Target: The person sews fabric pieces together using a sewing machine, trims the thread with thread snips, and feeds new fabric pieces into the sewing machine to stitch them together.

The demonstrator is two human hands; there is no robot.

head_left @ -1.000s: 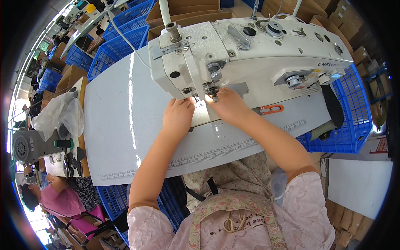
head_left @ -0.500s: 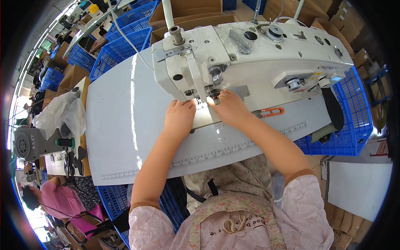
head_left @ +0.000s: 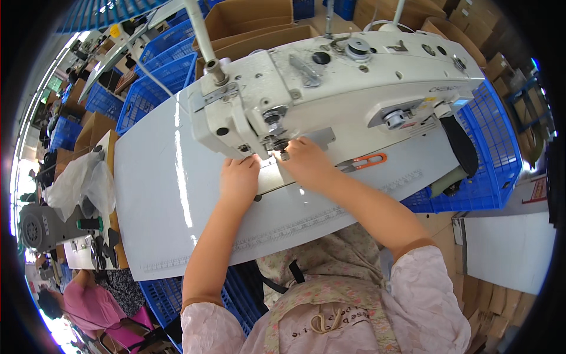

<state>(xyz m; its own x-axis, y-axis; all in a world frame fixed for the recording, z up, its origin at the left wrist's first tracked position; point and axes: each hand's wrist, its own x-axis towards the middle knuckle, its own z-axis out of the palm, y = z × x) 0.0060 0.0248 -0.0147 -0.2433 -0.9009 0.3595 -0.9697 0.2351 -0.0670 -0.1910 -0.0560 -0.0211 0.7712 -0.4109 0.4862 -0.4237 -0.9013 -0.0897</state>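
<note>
A white industrial sewing machine point(head_left: 348, 97) stands across the table in front of me. My left hand point(head_left: 240, 179) lies at the left of the lit needle area, its fingers bent and pressed together. On the other side of the needle, my right hand point(head_left: 308, 164) has its fingers curled in close under the machine head, beside the dark round tension part. Whatever the fingertips of either hand grip is hidden or too small to name. Right of my right hand lie orange-handled thread snips point(head_left: 368, 161) on the machine bed.
The pale grey tabletop point(head_left: 153, 194) carries a printed ruler point(head_left: 295, 229) along its near edge. Blue plastic crates point(head_left: 489, 159) flank the table. Cardboard boxes point(head_left: 250, 20) stand behind the machine. At the left are a plastic bag point(head_left: 82, 186) and a seated person in pink point(head_left: 94, 304).
The view has shifted, so the machine sits further left in it and a blue slatted thing shows at the top left. Both hands stay by the needle, with little visible change of grip.
</note>
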